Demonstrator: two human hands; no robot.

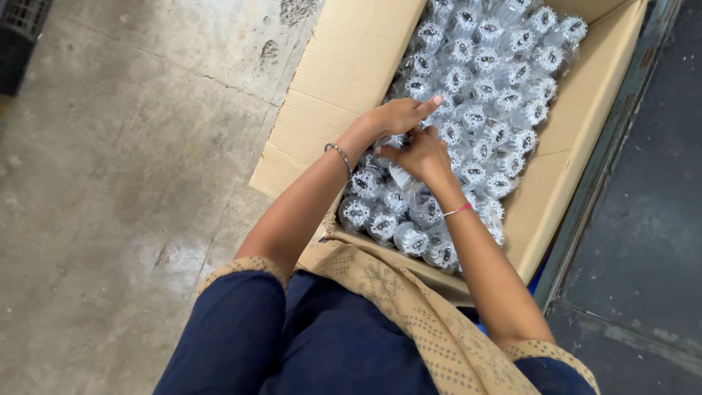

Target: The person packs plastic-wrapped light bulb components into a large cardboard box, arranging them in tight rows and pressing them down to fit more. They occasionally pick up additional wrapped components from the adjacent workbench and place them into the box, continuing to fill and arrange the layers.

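A large cardboard box (344, 66) is packed with several small clear plastic-wrapped round parts (497, 80) standing in rows. My left hand (398, 115) reaches in from the left, fingers stretched over the parts near the box's left wall. My right hand (420, 155) is just below it, fingers curled around one wrapped part (404, 177) among the rows. The two hands touch each other. A bangle is on my left wrist and a pink thread on my right wrist.
The box's left flap (292, 157) lies open over a stained concrete floor (124, 183). A dark metal rail (607, 161) runs along the box's right side. A black crate corner (22, 29) sits at the top left.
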